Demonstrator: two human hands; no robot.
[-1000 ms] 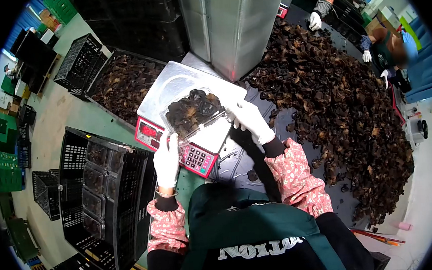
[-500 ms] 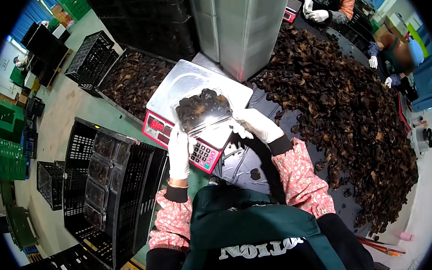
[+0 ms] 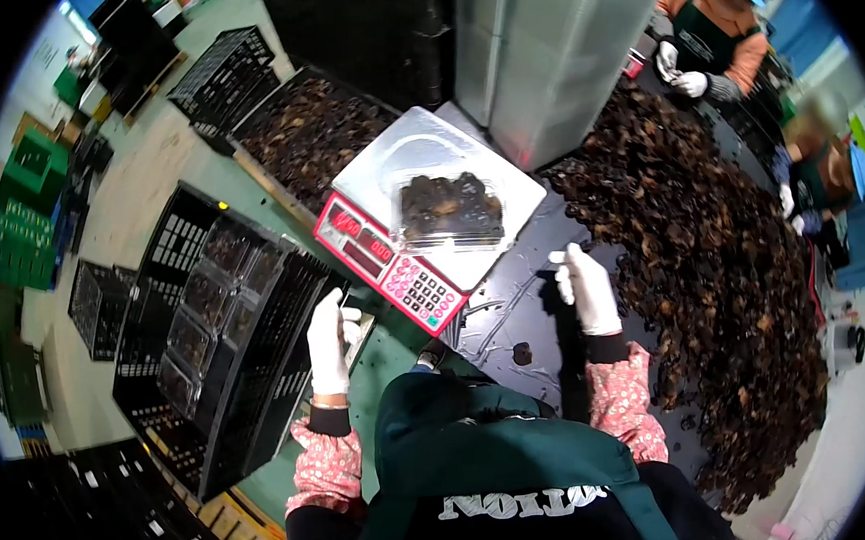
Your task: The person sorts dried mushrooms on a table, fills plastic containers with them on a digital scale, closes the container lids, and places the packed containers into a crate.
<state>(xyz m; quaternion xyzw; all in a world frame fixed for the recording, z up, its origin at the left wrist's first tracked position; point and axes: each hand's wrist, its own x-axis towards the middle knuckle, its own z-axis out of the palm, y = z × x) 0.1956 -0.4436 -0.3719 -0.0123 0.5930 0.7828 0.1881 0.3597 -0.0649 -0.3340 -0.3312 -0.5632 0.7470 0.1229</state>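
Observation:
A clear plastic box (image 3: 448, 209) of dark brown, crinkled pieces that look like wood ear mushrooms rests on the silver pan of a red digital scale (image 3: 384, 263). Its lid appears closed. My left hand (image 3: 330, 347), in a white glove, hovers left of the scale near the black crate's edge, fingers loosely bent and apart, with nothing visible in it. To the right of the scale, my white-gloved right hand (image 3: 588, 291) is over the grey table (image 3: 501, 310), its fingers partly curled but apart and holding nothing I can see. Neither hand touches the box.
A large heap of the dark mushrooms (image 3: 694, 282) covers the table's right side. Tall stacks of clear boxes (image 3: 568, 60) stand behind the scale. At left, a tilted black crate (image 3: 258, 352) holds several filled boxes (image 3: 189, 342). Two co-workers (image 3: 712, 35) work across the heap.
Both hands have let go of the clear box and drawn apart, left and right. The box now sits by itself on the scale. The camera view has shifted.

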